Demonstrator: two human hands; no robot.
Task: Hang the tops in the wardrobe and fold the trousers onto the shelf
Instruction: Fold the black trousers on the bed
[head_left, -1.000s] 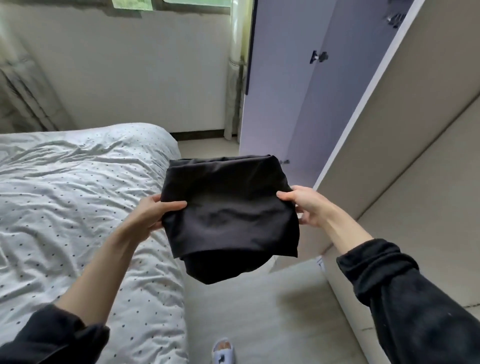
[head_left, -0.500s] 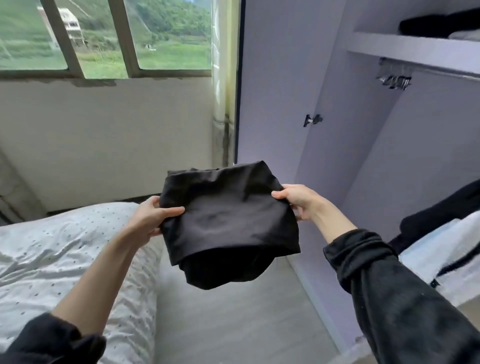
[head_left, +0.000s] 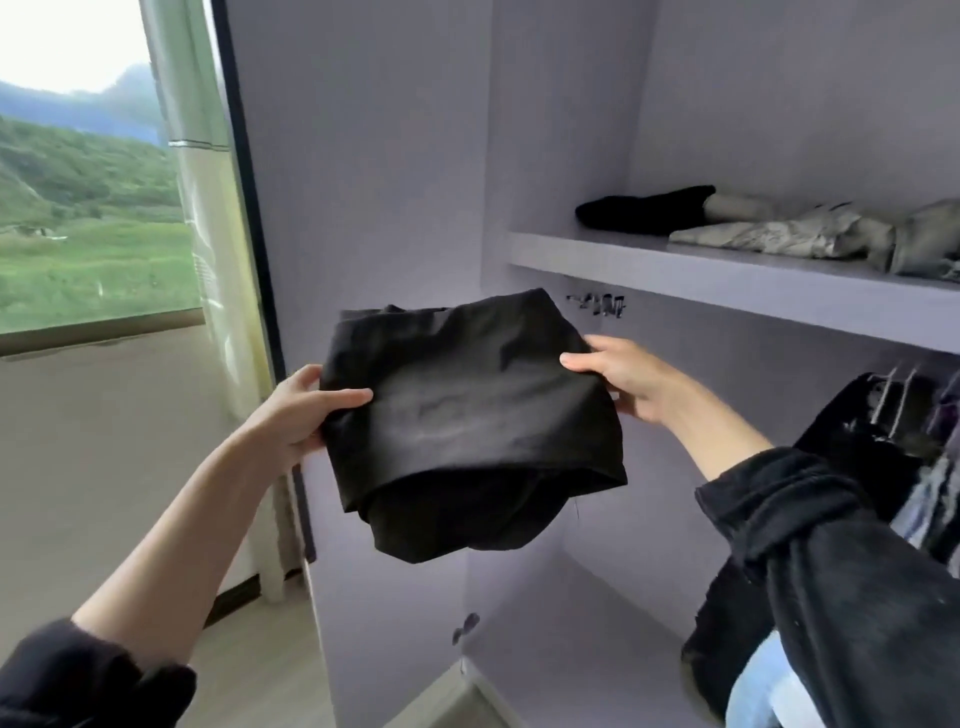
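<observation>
trousers (head_left: 467, 410), black and folded, sit in our two hands below the shelf (head_left: 727, 280). our left hand (head_left: 296, 410) and right hand (head_left: 623, 374) pinch the sides, thumbs on top.

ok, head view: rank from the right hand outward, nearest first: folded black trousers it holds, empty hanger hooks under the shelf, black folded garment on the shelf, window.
1. Folded black trousers: gripped by the right hand at their right edge.
2. Hanger hooks: just above the hand, under the shelf.
3. Black folded garment: higher, on the shelf's left end.
4. Window: far left, beyond the wardrobe side.
</observation>
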